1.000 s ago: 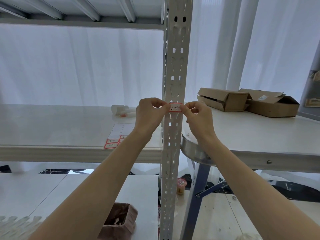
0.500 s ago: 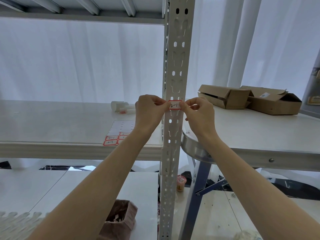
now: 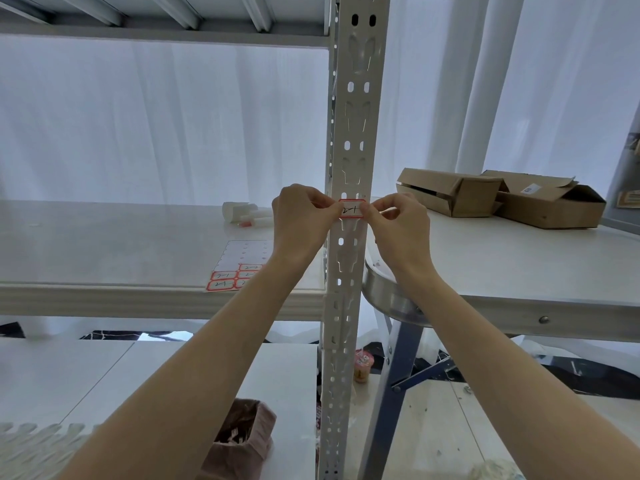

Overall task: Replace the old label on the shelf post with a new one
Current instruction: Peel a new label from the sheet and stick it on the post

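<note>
A small red-bordered white paper label (image 3: 352, 209) with handwriting lies across the front of the perforated white metal shelf post (image 3: 349, 237). The left hand (image 3: 303, 221) pinches its left edge, the right hand (image 3: 398, 225) its right edge, each between fingertips. On the white shelf board (image 3: 104, 251) to the left, near the front edge, lies a white sticker sheet (image 3: 239, 268) with several red-bordered labels.

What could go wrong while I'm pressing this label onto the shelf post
The label sits across the post right by its punched slots, so parts over holes may not stick well. The left hand and right hand pinch opposite ends; uneven pressure could leave it crooked or creased.
</note>
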